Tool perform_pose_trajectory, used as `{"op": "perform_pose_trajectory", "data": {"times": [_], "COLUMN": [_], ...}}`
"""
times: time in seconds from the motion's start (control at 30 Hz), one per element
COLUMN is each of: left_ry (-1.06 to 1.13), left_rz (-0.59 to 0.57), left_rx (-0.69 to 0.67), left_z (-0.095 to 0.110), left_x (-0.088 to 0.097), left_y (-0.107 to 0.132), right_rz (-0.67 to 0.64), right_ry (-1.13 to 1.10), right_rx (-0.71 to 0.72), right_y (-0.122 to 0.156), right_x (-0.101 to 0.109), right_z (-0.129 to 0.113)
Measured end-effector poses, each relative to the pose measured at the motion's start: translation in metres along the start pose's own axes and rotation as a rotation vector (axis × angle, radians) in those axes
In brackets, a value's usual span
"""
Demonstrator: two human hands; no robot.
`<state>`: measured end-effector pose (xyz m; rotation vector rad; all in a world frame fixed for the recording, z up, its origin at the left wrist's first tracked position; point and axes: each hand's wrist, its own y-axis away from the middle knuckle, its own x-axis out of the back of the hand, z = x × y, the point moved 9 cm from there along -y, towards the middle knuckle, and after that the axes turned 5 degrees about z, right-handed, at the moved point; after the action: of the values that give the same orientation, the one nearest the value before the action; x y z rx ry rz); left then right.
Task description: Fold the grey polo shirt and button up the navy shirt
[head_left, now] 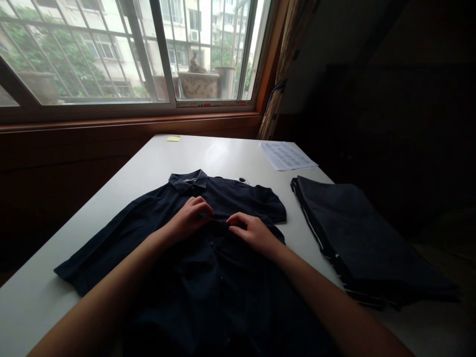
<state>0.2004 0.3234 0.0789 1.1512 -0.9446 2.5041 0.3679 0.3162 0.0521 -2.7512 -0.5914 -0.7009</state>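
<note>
A dark navy collared shirt lies front side up, with its collar pointing to the far side and small buttons down the middle. My left hand is closed on the shirt's chest fabric, beside the button strip. Facing it from the right, my right hand pinches the same fabric between thumb and curled fingers. A fold runs across the cloth between the two hands. Both fingertips' exact hold is partly hidden in the dark cloth. One sleeve stretches out to the left; the other lies partly folded at right.
The white table carries a stack of folded dark cloth on the right. Printed papers lie at the far right corner, and a yellow note at the far left. A small round white object shows behind the shirt. A barred window stands beyond.
</note>
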Motion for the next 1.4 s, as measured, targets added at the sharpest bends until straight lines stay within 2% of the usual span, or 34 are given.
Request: {"op": "perform_pose_trajectory", "data": {"times": [0.03,0.1,0.23,0.4,0.6,0.97,1.4], "left_ry": [0.006,0.047,0.109,0.124,0.125,0.057,-0.036], "left_rz": [-0.02,-0.134,-0.372,-0.497,-0.528,-0.514,-0.409], "left_rx": [-0.019,-0.052,-0.076,-0.051,-0.037,-0.069,-0.194], "left_z": [0.006,0.019,0.039,0.039,0.035,0.034,0.049], "left_x": [0.005,0.008,-0.002,-0.021,-0.025,-0.029,-0.019], "left_y": [0.0,0.001,0.012,0.022,0.025,0.025,0.019], "right_rz": [-0.004,-0.013,-0.024,-0.008,0.006,0.005,-0.012], "right_ry": [-0.012,-0.025,-0.028,-0.021,0.002,0.019,-0.006], "right_rx": [-0.006,-0.015,-0.037,-0.065,-0.062,-0.051,-0.062], "right_y": [0.0,0.0,0.001,0.0,0.0,0.0,-0.001], "right_x": [0.0,0.0,-0.001,0.0,0.0,0.001,-0.001], "right_z": [0.0,0.0,0.001,0.005,0.005,0.005,0.009]}}
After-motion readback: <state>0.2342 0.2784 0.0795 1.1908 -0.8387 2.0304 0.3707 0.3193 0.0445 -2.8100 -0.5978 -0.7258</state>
